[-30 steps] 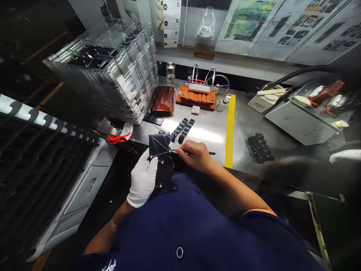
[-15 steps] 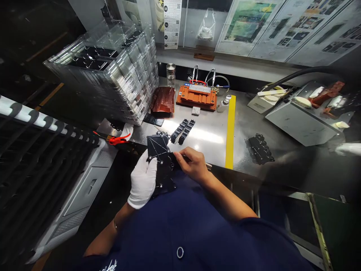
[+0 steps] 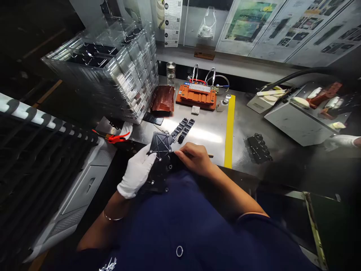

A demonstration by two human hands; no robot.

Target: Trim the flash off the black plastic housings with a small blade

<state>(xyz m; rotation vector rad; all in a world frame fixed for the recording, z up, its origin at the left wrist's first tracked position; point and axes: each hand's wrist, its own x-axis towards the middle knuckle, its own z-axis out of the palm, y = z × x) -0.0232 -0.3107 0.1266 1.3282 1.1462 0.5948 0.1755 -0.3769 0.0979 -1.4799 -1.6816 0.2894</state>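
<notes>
Clasping a black ribbed panel (image 3: 160,145) is the white-gloved left hand (image 3: 136,171). The bare right hand (image 3: 195,157) pinches a tan stick (image 3: 211,156).

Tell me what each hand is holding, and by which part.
White-gloved left hand: flat, black, ribbed plate, seemingly plastic, by its left edge. Bare right hand: thin, tan-ended tool, material unclear, mostly hidden, apparently pinched near its tip.
</notes>
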